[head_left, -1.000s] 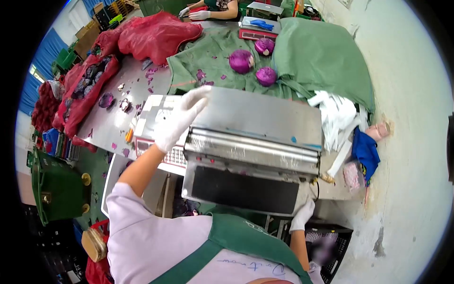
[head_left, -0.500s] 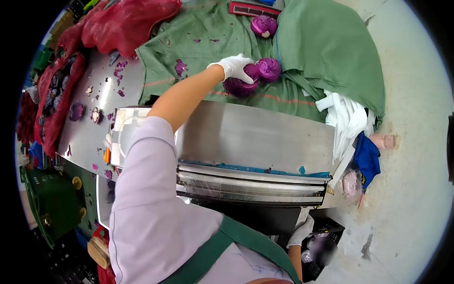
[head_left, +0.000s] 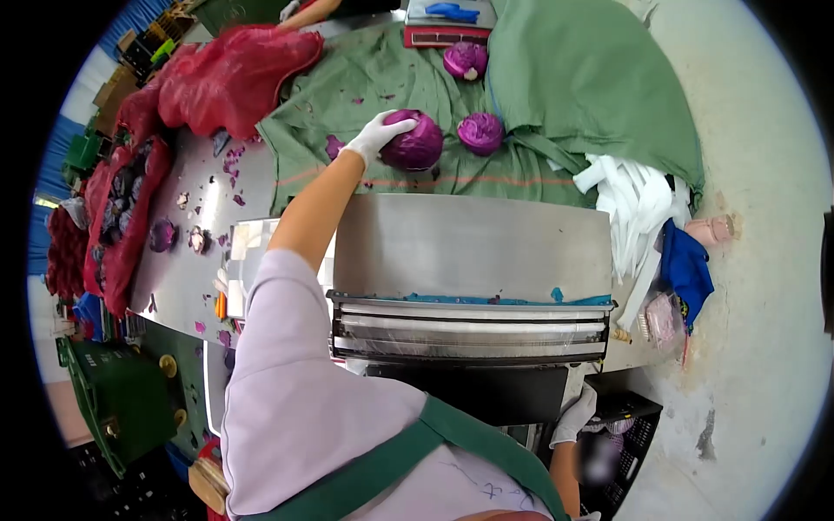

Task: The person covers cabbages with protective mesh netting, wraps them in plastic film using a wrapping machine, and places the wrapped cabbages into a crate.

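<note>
A large purple cabbage (head_left: 413,141) is in the grip of my white-gloved left hand (head_left: 379,139), over the green cloth (head_left: 382,82). To its right, apart from it, sits a smaller purple cabbage (head_left: 480,134); another cabbage (head_left: 466,61) lies farther back beside a red-edged scale (head_left: 443,35). My gloved right hand (head_left: 574,417) is low at the right, by the end of the metal wrapping machine (head_left: 469,334) and a black crate (head_left: 638,451). Its fingers are partly hidden, so its grip is unclear.
Red mesh sacks (head_left: 234,78) lie at the left, near leaf scraps on the steel table (head_left: 187,282). White strips (head_left: 630,208) and a blue cloth (head_left: 686,273) are at the right. A green bin (head_left: 126,399) stands lower left. Another person's arm (head_left: 313,13) shows at the top.
My left hand has moved left with the large cabbage, which is now apart from the smaller one. The view has shifted, and another person's arm has appeared at the top.
</note>
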The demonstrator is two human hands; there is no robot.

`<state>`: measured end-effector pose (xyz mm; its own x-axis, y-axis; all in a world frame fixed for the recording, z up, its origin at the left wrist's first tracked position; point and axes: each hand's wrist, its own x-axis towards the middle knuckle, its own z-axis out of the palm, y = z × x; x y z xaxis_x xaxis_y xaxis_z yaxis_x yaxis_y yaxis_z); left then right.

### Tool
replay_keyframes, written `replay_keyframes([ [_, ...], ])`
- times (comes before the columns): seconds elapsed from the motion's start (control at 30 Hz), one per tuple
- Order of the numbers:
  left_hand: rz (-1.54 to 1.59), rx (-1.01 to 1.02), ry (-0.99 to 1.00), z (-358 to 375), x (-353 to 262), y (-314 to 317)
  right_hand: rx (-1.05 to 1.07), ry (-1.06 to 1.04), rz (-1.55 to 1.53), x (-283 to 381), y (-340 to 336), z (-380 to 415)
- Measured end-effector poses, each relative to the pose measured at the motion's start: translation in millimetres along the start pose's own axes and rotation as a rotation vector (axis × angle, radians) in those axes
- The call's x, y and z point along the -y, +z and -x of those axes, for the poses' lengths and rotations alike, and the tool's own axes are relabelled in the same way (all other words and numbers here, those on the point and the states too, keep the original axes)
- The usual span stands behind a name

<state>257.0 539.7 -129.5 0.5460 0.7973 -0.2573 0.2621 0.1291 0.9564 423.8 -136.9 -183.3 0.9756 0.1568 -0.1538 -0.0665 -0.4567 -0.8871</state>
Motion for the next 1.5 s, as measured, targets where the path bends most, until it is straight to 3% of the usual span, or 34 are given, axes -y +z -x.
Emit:
replay_keyframes([
  [0.03, 0.068, -0.167, -0.077, 44.8, -22.6, -5.8, 0.005, 0.003, 0.000, -10.1, -6.5, -2.7],
  [0.07, 0.153, -0.207, -0.052, 75.5, -42.3, -15.5, 0.019, -0.005, -0.007, -14.7, -7.9, -3.6],
  [0.13, 0.246, -0.289, 0.081, 85.6, -31.8, -60.6, -0.018, 0.050, -0.115, -17.4, -6.4, 1.6],
  [0.27, 0.268, -0.432, 0.339, 186.3, -15.3, -136.8, 0.022, 0.094, -0.097, 8.4, -14.8, 22.3],
  [0.3, 0.262, -0.526, 0.330, 228.3, -18.4, -135.2, 0.043, 0.152, -0.088, 23.4, -17.3, 31.4],
  [0.33, 0.257, -0.620, 0.321, 271.3, -22.8, -126.7, 0.028, 0.006, -0.008, 0.2, -19.6, 25.9],
  [0.43, 0.219, -0.768, 0.429, 353.7, 9.0, -115.9, 0.042, -0.135, 0.035, -30.6, -31.5, 18.2],
  [0.5, 0.157, -0.880, 0.485, 394.2, 30.2, -95.1, 0.182, 0.113, 0.025, -19.0, -44.1, 23.8],
  [0.57, 0.058, -0.955, 0.546, 422.0, 50.5, -73.3, 0.204, 0.124, 0.046, -27.3, -50.7, 21.3],
  [0.6, 0.004, -1.001, 0.591, 430.4, 61.1, -62.5, 0.201, 0.143, 0.057, -28.6, -53.4, 21.1],
  [0.67, -0.287, -1.117, 0.516, 444.1, 87.8, -45.2, 0.149, -0.035, 0.076, -33.0, -49.7, 25.1],
  [0.73, -0.300, -1.120, 0.528, 455.7, 106.7, -34.5, 0.171, -0.112, 0.078, -50.2, -53.5, 16.0],
  [0.83, -0.224, -1.049, 0.527, 466.4, 116.8, -31.5, 0.285, -0.071, 0.094, -81.0, -66.3, -3.0],
  [0.93, -0.193, -1.060, 0.526, 477.0, 91.4, -13.8, 0.407, -0.155, 0.124, -43.4, -81.5, -13.6],
  [1.07, -0.205, -1.180, 0.521, 456.5, 110.5, -18.3, 0.277, -0.424, 0.071, -42.2, -94.8, -63.3],
  [1.2, -0.053, -1.164, 0.526, 438.2, 102.6, -6.2, 0.222, -0.421, 0.166, -10.6, -113.6, -80.6],
  [1.27, -0.162, -1.213, 0.450, 431.1, 123.3, -9.2, 0.224, -0.379, 0.103, 0.7, -111.1, -93.1],
  [1.3, -0.465, -1.462, 0.154, 428.8, 146.2, -25.0, 0.241, -0.380, 0.034, 13.2, -97.8, -102.5],
  [1.4, -0.184, -1.171, 0.512, 442.8, 69.5, 12.7, 0.157, -0.529, 0.054, 27.2, -84.8, -143.6],
  [1.47, -0.424, -1.230, 0.305, 437.7, 91.3, -12.3, 0.221, -0.532, 0.065, 50.6, -73.7, -175.6],
  [1.5, -0.399, -1.204, 0.386, 426.2, 91.9, -8.0, 0.183, -0.713, 0.093, 52.9, -67.7, -198.7],
])
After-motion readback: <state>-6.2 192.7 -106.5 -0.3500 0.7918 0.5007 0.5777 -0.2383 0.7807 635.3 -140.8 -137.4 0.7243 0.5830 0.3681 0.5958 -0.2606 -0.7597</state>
